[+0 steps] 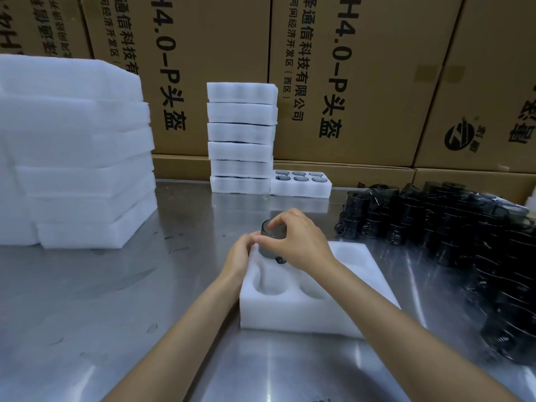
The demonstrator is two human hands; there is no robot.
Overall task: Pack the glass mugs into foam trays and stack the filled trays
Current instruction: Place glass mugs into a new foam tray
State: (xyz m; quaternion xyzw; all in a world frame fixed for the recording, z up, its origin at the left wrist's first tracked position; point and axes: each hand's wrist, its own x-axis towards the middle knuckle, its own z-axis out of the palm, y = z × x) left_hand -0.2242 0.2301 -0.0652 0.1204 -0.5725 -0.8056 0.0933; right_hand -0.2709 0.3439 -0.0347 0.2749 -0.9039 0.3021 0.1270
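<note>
While the right hand (298, 242) curls its fingers (278, 221) around a dark glass mug (271, 242), seating it in the foam tray (295, 311) pocket directly beneath them, the left hand (242, 253) steadies the tray's edge. Next, I judge: press down, release.

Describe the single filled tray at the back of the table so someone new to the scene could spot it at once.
Start at the tall stack of foam trays standing against the cardboard boxes at the table's far edge. Touching the right side of its bottom layer sits one low filled tray. Unlike the stacked ones, nothing covers it, so six dark mug rims show in two rows of three.
</note>
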